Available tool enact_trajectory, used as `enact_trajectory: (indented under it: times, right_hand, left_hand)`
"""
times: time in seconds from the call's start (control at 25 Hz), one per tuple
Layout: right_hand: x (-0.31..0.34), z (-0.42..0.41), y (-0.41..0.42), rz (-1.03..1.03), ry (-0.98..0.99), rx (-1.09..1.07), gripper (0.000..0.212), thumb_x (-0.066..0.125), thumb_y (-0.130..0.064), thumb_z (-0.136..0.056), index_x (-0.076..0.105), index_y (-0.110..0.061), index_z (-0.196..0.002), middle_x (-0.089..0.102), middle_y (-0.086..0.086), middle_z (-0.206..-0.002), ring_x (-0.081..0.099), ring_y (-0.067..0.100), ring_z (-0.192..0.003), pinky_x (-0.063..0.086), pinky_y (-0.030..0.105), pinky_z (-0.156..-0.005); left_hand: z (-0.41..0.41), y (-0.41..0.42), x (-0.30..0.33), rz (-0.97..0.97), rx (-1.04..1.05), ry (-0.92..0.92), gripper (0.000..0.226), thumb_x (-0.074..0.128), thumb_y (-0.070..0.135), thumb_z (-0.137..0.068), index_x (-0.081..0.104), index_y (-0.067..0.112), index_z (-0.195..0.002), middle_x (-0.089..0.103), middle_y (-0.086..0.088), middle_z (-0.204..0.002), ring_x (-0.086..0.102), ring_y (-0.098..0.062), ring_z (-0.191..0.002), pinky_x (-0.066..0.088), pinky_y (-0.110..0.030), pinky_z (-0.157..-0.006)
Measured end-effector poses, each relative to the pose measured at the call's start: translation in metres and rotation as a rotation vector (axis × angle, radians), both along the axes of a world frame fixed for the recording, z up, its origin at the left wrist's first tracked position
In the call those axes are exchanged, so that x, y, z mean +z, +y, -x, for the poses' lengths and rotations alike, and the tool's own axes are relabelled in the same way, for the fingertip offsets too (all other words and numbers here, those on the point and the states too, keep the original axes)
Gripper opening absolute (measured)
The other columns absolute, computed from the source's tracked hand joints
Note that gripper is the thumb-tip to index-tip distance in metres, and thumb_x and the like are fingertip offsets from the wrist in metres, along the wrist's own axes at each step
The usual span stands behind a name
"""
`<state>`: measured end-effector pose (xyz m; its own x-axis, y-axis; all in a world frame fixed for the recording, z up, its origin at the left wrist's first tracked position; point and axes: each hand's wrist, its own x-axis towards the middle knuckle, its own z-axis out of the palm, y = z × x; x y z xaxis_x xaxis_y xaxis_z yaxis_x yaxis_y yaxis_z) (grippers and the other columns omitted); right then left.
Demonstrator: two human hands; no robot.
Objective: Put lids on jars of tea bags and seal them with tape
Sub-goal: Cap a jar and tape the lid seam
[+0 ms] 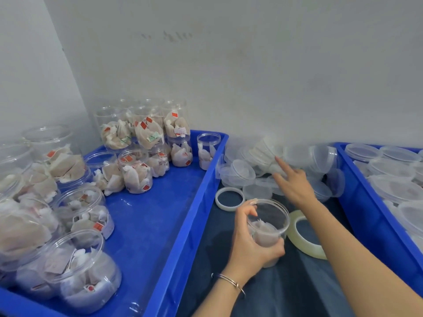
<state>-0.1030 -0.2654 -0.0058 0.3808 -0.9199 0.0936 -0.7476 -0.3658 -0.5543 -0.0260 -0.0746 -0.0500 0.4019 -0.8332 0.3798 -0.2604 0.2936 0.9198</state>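
Clear jar [268, 227] upright in left hand [249, 239]

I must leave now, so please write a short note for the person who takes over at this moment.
Left hand grips an open jar of tea bags on the dark cloth. Right hand reaches with straight fingers into the pile of lids, holding none. Two tape rolls lie beside the jar. This jar needs lid and tape; open filled jars wait in the left blue tray.

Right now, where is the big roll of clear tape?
In the head view, the tape roll lies flat on the dark cloth, just right of the open jar held by the left hand, partly under the right forearm.
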Motion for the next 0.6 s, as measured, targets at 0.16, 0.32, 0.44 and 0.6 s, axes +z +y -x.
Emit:
enact_trajectory:
  times: [0.16,0.32,0.44,0.6]
  right_hand:
    - [0.035,0.032,0.056,0.032,-0.384,0.052,0.047,0.038,-0.05,-0.096,0.03,-0.051,-0.142,0.037,-0.005,-0.148,0.038,0.021,-0.135,0.031,0.039,-0.106]
    - [0.029,0.043,0.137,0.146,-0.156,0.25,0.053,0.042,-0.055,-0.087,0.028,-0.06,-0.137,0.034,-0.005,-0.143,0.035,0.015,-0.132,0.033,0.035,-0.105]
    - [0.024,0.03,0.158,0.274,0.15,0.084,0.062,0.027,-0.068,-0.076,0.028,-0.057,-0.138,0.027,0.005,-0.139,0.03,0.023,-0.132,0.028,0.044,-0.109]
    - [0.023,0.012,0.15,0.461,0.42,0.033,0.056,0.026,-0.065,-0.089,0.027,-0.044,-0.141,0.038,0.006,-0.132,0.036,0.026,-0.126,0.028,0.04,-0.106]
  left_hand:
    - [-0.002,-0.009,0.002,-0.046,-0.057,0.053,0.088,0.083,0.007,-0.063,0.034,0.021,-0.135,0.049,0.014,-0.129,0.045,-0.004,-0.126,0.038,-0.026,-0.108]
    - [-0.005,-0.021,0.004,-0.148,-0.09,0.048,0.1,0.083,0.001,-0.067,0.025,0.028,-0.144,0.049,0.018,-0.13,0.047,0.014,-0.116,0.041,-0.015,-0.101]
    - [-0.007,-0.024,0.005,-0.184,-0.074,-0.083,0.084,0.079,0.0,-0.073,0.034,0.027,-0.139,0.046,0.028,-0.12,0.049,0.014,-0.108,0.039,0.0,-0.085]
    - [-0.01,-0.024,0.01,-0.218,-0.148,-0.099,0.071,0.077,0.012,-0.075,0.04,0.026,-0.134,0.053,0.016,-0.121,0.051,0.013,-0.103,0.037,0.006,-0.076]
